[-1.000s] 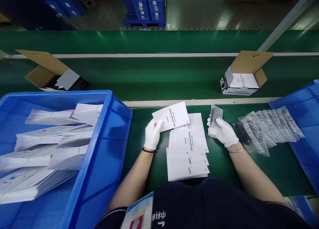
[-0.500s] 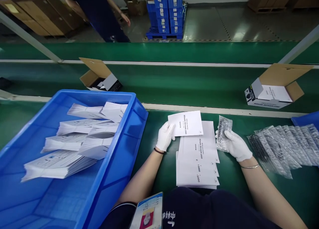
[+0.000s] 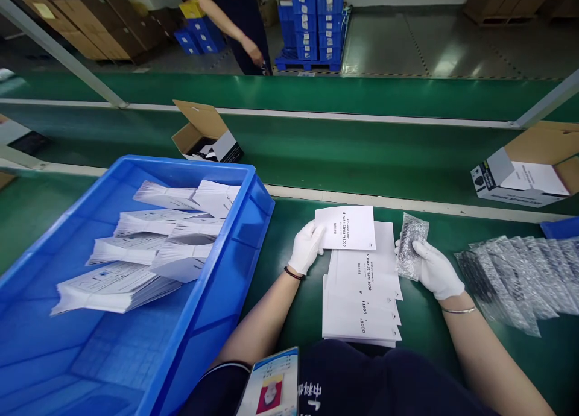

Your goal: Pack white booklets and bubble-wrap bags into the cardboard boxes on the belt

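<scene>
Being pinched at its left edge between the thumb and fingers of the gloved left hand point(image 3: 306, 247), a white booklet point(image 3: 350, 238) is held over the far end of a stack of booklets point(image 3: 344, 319). Its cover is smooth and rectangular, printed in black with "Minute Stream 1000"; the lettering is turned sideways, and smaller lines are set beside it. Between the thumb and fingers of the gloved right hand point(image 3: 436, 269), a packet point(image 3: 411, 247) is gripped, just right of the stack. It is narrow, shiny and covered in clear bubble wrap, its contents being too blurred to be made out. The stack is spread in uneven steps on the green table point(image 3: 283, 313). Farther right, more packets point(image 3: 515, 277) are laid overlapping in a row. On the left, paper bundles point(image 3: 122, 286) are contained in a blue bin point(image 3: 226, 271). Beyond, two lidded boxes, a left box point(image 3: 203, 123) and a right box point(image 3: 520, 190), are left open. In the background, a co-worker point(image 3: 239, 24) is seen near stacked blue crates point(image 3: 312, 27).
</scene>
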`<state>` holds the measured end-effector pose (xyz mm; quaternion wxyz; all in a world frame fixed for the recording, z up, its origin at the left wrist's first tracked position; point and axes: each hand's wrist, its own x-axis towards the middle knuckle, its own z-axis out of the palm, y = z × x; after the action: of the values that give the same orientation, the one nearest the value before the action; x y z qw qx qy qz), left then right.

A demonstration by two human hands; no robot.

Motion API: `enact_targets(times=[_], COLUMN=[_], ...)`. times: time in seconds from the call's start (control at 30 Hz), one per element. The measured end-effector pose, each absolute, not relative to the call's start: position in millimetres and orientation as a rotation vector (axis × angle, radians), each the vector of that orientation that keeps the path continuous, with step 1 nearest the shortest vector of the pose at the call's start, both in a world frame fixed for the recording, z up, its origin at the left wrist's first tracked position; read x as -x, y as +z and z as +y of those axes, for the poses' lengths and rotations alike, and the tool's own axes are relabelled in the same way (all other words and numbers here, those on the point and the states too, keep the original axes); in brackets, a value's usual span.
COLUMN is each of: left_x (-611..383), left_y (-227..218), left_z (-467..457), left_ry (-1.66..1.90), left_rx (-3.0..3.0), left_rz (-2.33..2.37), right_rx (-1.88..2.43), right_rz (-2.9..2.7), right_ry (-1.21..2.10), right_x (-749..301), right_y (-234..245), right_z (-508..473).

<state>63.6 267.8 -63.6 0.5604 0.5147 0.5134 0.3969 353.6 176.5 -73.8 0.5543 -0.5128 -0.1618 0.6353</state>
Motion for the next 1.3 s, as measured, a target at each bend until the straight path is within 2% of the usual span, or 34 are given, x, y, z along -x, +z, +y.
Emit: enact_targets(times=[1.3], left_x=[-65.8], left_y=[-64.2], left_z=[266.7], left_ry=[0.912], left_rx=[-1.238], left_rz=[1.228], right_rx=[1.232], right_rz=[-0.425], right_ry=[1.481], right_x=[-350.4], right_y=[-72.7], right_z=[176.1])
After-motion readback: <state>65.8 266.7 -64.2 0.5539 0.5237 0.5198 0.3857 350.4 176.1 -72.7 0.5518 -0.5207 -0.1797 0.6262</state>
